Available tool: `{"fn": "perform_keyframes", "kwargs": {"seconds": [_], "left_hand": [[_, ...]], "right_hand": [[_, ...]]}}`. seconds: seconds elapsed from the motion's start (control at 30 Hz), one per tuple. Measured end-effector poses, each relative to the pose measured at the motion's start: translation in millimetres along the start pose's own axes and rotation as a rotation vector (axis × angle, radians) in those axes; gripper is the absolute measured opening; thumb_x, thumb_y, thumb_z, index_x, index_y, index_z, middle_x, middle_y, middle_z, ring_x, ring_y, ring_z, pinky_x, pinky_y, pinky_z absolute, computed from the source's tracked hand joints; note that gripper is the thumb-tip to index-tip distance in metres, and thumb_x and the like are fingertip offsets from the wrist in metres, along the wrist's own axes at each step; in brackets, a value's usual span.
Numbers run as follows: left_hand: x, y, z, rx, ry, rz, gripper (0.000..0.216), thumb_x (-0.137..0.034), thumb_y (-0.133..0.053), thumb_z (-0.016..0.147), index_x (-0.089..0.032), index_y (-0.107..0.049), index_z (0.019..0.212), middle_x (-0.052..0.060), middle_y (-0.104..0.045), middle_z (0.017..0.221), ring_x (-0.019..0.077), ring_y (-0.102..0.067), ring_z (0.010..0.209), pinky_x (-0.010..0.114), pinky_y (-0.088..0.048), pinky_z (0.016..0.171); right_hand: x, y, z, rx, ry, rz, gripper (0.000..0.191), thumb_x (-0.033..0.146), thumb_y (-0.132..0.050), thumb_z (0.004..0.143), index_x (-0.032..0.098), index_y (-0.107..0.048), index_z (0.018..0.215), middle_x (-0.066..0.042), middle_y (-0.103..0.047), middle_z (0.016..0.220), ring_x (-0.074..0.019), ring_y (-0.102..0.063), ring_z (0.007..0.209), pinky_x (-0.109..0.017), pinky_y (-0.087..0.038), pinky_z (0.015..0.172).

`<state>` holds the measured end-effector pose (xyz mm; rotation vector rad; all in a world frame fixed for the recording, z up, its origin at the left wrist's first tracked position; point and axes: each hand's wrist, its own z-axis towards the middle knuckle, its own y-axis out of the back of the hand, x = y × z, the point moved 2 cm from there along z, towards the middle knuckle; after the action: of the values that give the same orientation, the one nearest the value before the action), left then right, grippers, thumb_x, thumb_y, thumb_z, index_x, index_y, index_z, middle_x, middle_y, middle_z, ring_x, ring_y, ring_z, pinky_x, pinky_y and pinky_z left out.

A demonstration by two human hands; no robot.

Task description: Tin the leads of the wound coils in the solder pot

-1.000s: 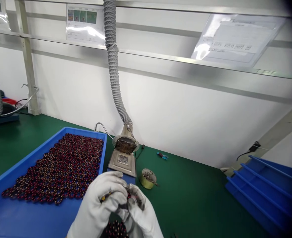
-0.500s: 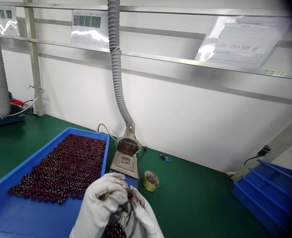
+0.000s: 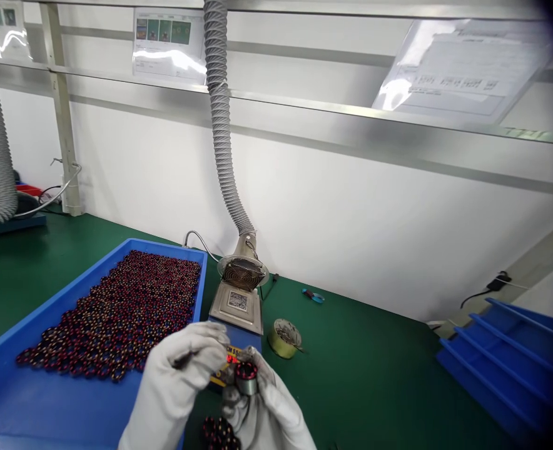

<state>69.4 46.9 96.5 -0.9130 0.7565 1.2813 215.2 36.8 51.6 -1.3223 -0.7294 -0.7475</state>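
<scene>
My right hand [image 3: 279,400], in a white glove with greyed fingertips, is closed around a short metal cylinder [image 3: 247,385]. A black ring with red marks [image 3: 246,370] sits at the cylinder's upper end. Just left of it is my left hand [image 3: 177,369], also white-gloved, its fingers bent and pressed together; whatever they hold, if anything, is hidden. Below the hands lie several dark rings with red and gold spots [image 3: 220,432]. Behind the fingers shows a yellow panel with a red lit display [image 3: 232,359], partly covered.
A blue tray [image 3: 37,406] full of similar rings [image 3: 131,312] stands left. Ahead is a metal-topped bench device [image 3: 236,306] under a fume hose [image 3: 220,125]. A yellowish tin [image 3: 283,340], small blue-handled cutters [image 3: 313,296] and stacked blue trays [image 3: 506,369] are to the right.
My left hand has moved left and away from the right, uncovering the ring, the metal cylinder and the lit display. The right hand keeps its hold. The view has tilted slightly.
</scene>
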Motion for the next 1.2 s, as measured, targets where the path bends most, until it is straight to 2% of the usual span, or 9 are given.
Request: {"fn": "perform_keyframes", "kwargs": {"seconds": [0.1, 0.23, 0.37, 0.5, 0.6, 0.7, 0.83, 1.0, 1.2], "left_hand": [[-1.2, 3.9, -0.2, 0.045, 0.002, 0.102, 0.013, -0.019, -0.063, 0.071, -0.023, -0.071, 0.081, 0.005, -0.068, 0.102, 0.0229, -0.061, 0.098, 0.034, -0.049, 0.088], [-6.6, -10.0, -3.0, 0.297, -0.234, 0.394, 0.054, -0.005, -0.068, 0.057, -0.029, -0.062, 0.105, 0.004, -0.063, 0.114, 0.0226, -0.056, 0.106, 0.037, -0.045, 0.094], [-7.7, -18.8, -2.3, 0.326, -0.356, 0.373, 0.036, -0.009, -0.066, 0.067, -0.026, -0.063, 0.099, 0.003, -0.067, 0.104, 0.0189, -0.059, 0.099, 0.033, -0.048, 0.089], [0.1, -15.3, 2.5, 0.293, -0.26, 0.104, 0.007, -0.028, -0.065, 0.075, -0.024, -0.07, 0.075, 0.002, -0.071, 0.083, 0.0189, -0.063, 0.085, 0.032, -0.048, 0.086], [5.3, -7.6, 4.2, 0.159, -0.106, -0.105, 0.013, -0.028, -0.065, 0.074, -0.021, -0.068, 0.063, 0.001, -0.07, 0.069, 0.0199, -0.064, 0.077, 0.033, -0.049, 0.083], [3.0, 1.5, 4.2, 0.003, 0.049, -0.182, 0.012, -0.022, -0.061, 0.074, -0.021, -0.068, 0.065, 0.003, -0.071, 0.078, 0.021, -0.064, 0.086, 0.03, -0.051, 0.078], [-2.9, -3.6, 2.4, 0.239, 0.204, 0.028, 0.023, -0.009, -0.062, 0.061, -0.022, -0.072, 0.077, 0.005, -0.067, 0.102, 0.0222, -0.062, 0.095, 0.03, -0.049, 0.083], [1.8, -17.1, -4.2, 0.344, 0.218, -0.257, 0.028, -0.001, -0.05, 0.06, -0.02, -0.069, 0.068, 0.002, -0.065, 0.085, 0.0154, -0.063, 0.075, 0.025, -0.051, 0.068], [-4.8, 1.6, 0.7, 0.037, 0.203, -0.346, 0.008, -0.017, -0.061, 0.066, -0.02, -0.068, 0.064, 0.003, -0.064, 0.085, 0.0191, -0.06, 0.09, 0.021, -0.049, 0.069]], "right_hand": [[2.7, 3.2, -3.8, -0.004, 0.028, 0.003, 0.023, 0.038, -0.068, 0.07, 0.023, -0.069, 0.088, -0.005, -0.071, 0.077, -0.0219, -0.065, 0.087, -0.038, -0.051, 0.08], [2.8, 14.0, 6.1, -0.01, 0.064, -0.036, 0.016, 0.038, -0.064, 0.073, 0.024, -0.069, 0.079, -0.004, -0.071, 0.079, -0.0209, -0.065, 0.087, -0.036, -0.052, 0.08], [-2.4, 19.0, 17.9, -0.014, 0.05, -0.062, 0.01, 0.034, -0.069, 0.068, 0.026, -0.068, 0.073, 0.0, -0.071, 0.072, -0.0204, -0.066, 0.078, -0.034, -0.054, 0.074], [-5.4, 11.5, 13.3, -0.006, 0.022, -0.064, 0.022, 0.032, -0.078, 0.058, 0.021, -0.069, 0.075, -0.003, -0.071, 0.072, -0.0215, -0.067, 0.073, -0.036, -0.054, 0.072], [-0.8, 4.8, 3.3, -0.015, -0.013, -0.043, 0.02, 0.035, -0.074, 0.064, 0.021, -0.069, 0.078, -0.004, -0.071, 0.073, -0.0207, -0.067, 0.071, -0.038, -0.054, 0.073], [6.8, 0.7, -4.1, -0.026, -0.019, -0.024, 0.02, 0.038, -0.072, 0.068, 0.021, -0.069, 0.079, -0.004, -0.071, 0.071, -0.0198, -0.067, 0.069, -0.037, -0.053, 0.074], [11.8, -1.9, -6.1, 0.011, -0.041, 0.003, 0.028, 0.04, -0.075, 0.063, 0.022, -0.07, 0.084, -0.006, -0.071, 0.074, -0.0227, -0.067, 0.074, -0.039, -0.052, 0.075], [15.2, 4.6, 3.0, 0.083, -0.123, -0.01, 0.022, 0.038, -0.077, 0.061, 0.025, -0.07, 0.078, -0.005, -0.072, 0.075, -0.0228, -0.067, 0.074, -0.039, -0.053, 0.073], [18.2, 6.8, 9.9, 0.177, -0.255, -0.002, 0.02, 0.034, -0.079, 0.059, 0.025, -0.07, 0.075, -0.003, -0.072, 0.071, -0.0194, -0.067, 0.068, -0.034, -0.053, 0.068]]}}
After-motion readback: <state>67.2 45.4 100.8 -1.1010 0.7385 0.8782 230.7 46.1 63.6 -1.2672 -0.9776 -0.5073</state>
